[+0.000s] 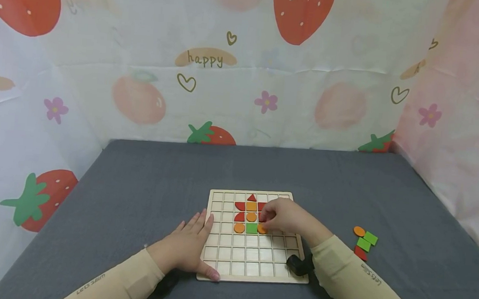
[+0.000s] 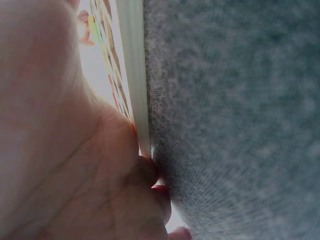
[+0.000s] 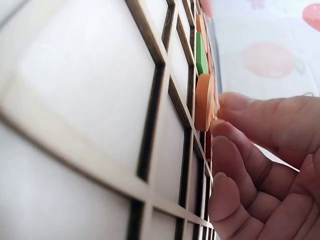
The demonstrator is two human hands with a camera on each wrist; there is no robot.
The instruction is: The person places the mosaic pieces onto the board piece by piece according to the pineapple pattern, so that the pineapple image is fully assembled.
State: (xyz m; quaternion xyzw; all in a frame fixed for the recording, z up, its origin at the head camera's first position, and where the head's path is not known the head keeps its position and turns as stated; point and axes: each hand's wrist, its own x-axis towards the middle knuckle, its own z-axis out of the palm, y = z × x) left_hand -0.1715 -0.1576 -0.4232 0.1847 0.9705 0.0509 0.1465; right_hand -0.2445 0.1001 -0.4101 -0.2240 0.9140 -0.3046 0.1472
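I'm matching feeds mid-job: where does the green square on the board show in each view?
Head: green square low, just right of centre, between two orange discs.
Left wrist: can't confirm; a blurred green sliver at upper left may be it.
Right wrist: upper right of centre, seen edge-on beyond the nearest orange disc.
Shared landmark: the board, in all three.

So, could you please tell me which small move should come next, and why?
Perhaps the right hand should gently press the nearby orange disc flat: the fingertips are right there, and the right wrist view shows its rim above the grid bars. The left hand touching the board could steady it.
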